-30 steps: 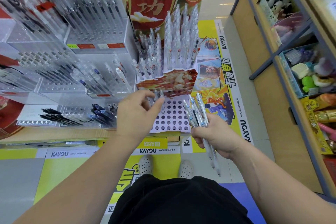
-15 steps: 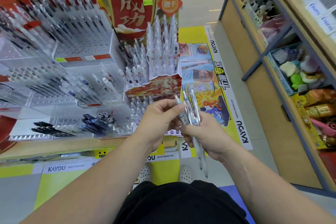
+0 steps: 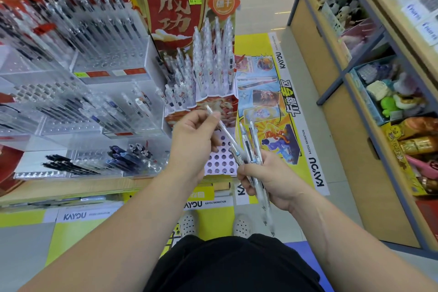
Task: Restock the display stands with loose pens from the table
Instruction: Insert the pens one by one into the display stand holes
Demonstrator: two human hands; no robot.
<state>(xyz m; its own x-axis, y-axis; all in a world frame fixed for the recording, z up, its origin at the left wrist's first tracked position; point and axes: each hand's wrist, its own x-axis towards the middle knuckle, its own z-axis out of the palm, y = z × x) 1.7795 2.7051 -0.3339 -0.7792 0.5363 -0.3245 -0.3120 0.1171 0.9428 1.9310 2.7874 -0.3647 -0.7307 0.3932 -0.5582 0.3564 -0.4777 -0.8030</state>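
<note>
Upper stand tiers (image 3: 213,61) are filled; the perforated lower tray (image 3: 224,164) is mostly unfilled. One pen (image 3: 226,133) is pinched by the left hand (image 3: 192,142), a pen bundle (image 3: 252,144) gripped by the right hand (image 3: 270,180).

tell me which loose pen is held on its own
The single clear pen pinched by the left hand; the other pens sit bunched in the right hand.
</note>
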